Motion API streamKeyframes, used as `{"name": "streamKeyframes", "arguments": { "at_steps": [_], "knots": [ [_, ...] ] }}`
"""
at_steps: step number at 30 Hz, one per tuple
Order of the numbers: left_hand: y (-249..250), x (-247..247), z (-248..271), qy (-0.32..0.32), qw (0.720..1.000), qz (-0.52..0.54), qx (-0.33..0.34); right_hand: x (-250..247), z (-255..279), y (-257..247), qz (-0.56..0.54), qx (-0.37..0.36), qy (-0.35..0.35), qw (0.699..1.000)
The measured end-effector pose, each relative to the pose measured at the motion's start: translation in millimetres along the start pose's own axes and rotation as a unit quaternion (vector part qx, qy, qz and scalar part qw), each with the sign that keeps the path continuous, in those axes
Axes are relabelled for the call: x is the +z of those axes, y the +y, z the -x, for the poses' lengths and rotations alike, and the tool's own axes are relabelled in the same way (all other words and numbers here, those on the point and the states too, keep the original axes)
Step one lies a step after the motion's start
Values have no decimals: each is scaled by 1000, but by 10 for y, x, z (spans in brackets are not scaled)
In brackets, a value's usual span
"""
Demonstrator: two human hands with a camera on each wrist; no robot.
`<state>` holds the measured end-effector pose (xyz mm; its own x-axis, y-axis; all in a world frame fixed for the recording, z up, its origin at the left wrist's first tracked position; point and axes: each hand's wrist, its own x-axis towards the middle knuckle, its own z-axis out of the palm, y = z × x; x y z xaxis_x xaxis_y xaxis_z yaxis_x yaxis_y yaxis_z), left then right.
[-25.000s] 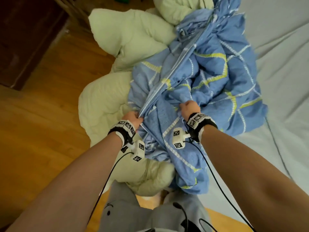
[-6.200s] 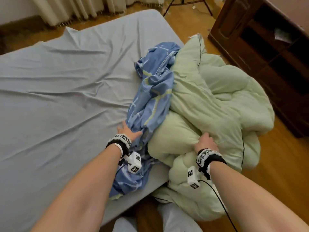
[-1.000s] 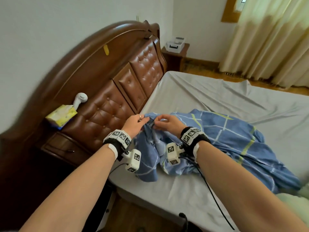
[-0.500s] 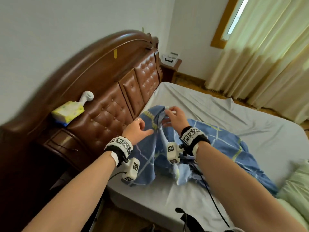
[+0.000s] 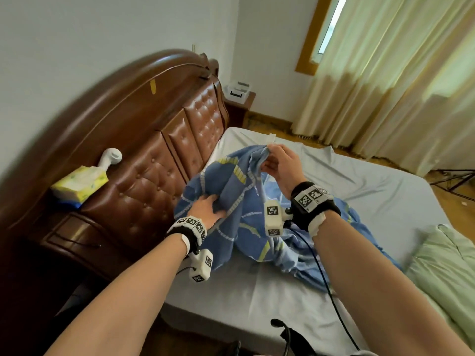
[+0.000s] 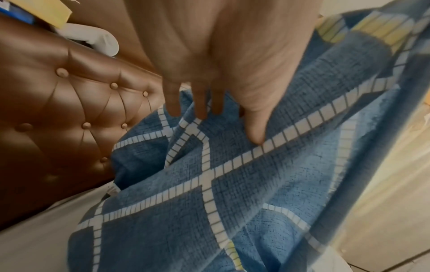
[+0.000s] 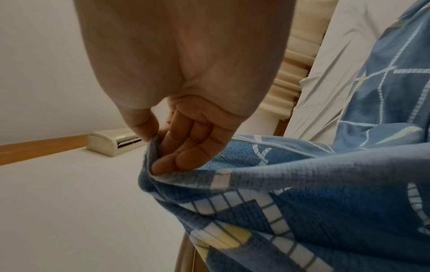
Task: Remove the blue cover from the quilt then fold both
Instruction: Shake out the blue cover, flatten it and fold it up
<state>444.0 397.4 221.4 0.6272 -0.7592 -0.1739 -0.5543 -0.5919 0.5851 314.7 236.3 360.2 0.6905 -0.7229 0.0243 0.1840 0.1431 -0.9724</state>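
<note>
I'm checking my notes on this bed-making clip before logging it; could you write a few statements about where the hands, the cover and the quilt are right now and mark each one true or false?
1. The right hand pinches a raised corner of the blue patterned fabric cover. True.
2. The left hand is lifted clear of the cover. False: its straight fingers rest on the cloth.
3. The pale green quilt is still inside the cover. False: it lies apart, at the right edge of the bed.
4. A yellow tissue pack sits on the brown headboard ledge. True.
</note>
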Motion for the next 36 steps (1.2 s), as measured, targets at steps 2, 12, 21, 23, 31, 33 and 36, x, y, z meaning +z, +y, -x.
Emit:
{"name": "streamKeyframes", "arguments": {
  "at_steps": [2, 12, 21, 23, 31, 33, 36],
  "knots": [
    [139, 66, -47, -31, 999, 2, 32, -123, -37, 5, -10, 5, 0, 1000],
    [-36, -462, -15, 163, 984, 27, -65, -617, -277, 671, 205, 32, 165, 964],
    [-843, -1322, 1327, 159, 960, -143, -182, 330, 239, 2154, 393, 264, -240, 847],
    [-994, -1418, 1603, 151, 956, -147, -206, 561, 320, 2281, 400, 299, -261, 826],
    [-1732, -1515, 2000, -50, 930, -246, -267, 1119, 567, 2399, 322, 273, -168, 891],
    [-1918, -1358, 1980, -104, 909, -275, -295, 1175, 632, 2244, 286, 231, -132, 921],
    [-1911, -991, 1770, -94, 951, -207, -208, 1226, 731, 1960, 243, 226, -116, 936]
  ]
}}
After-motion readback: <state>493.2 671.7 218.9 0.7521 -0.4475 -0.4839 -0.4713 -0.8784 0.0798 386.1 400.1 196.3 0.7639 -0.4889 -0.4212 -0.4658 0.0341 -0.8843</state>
